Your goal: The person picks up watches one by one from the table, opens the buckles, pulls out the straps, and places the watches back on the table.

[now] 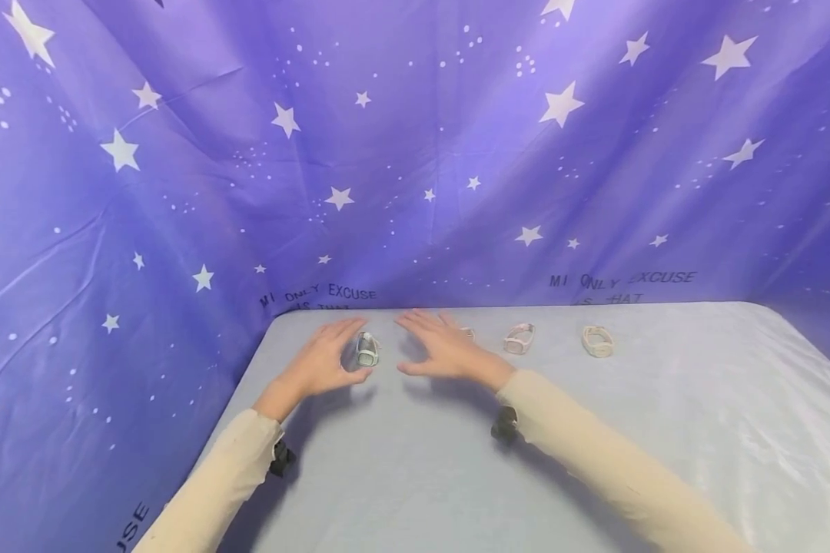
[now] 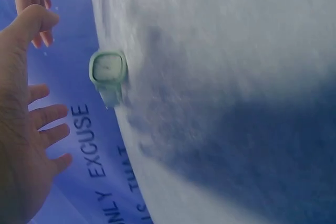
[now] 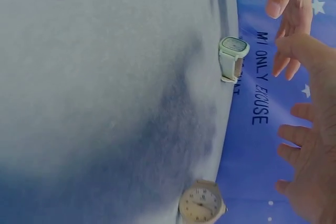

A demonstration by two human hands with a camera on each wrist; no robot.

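Observation:
A pale green wristwatch with a squarish face [image 1: 367, 349] stands on its strap near the table's far edge; the left wrist view gives its dial [image 2: 107, 67] close up. Left of it is my left hand [image 1: 325, 357], thumb and fingers spread around the watch without visibly gripping it. To the right hovers my right hand [image 1: 446, 353], palm turned toward the watch, fingers extended and holding nothing. Another watch [image 1: 468, 333] is mostly hidden behind the right hand. In the right wrist view, a cream watch with a round, numbered dial [image 3: 202, 203] sits below the green one.
A pinkish watch [image 1: 519, 339] and a beige watch [image 1: 598, 342] stand farther right in the same row. A pale cloth covers the table [image 1: 415, 476]. Behind it hangs a purple curtain with white stars [image 1: 443, 153], close to the far edge.

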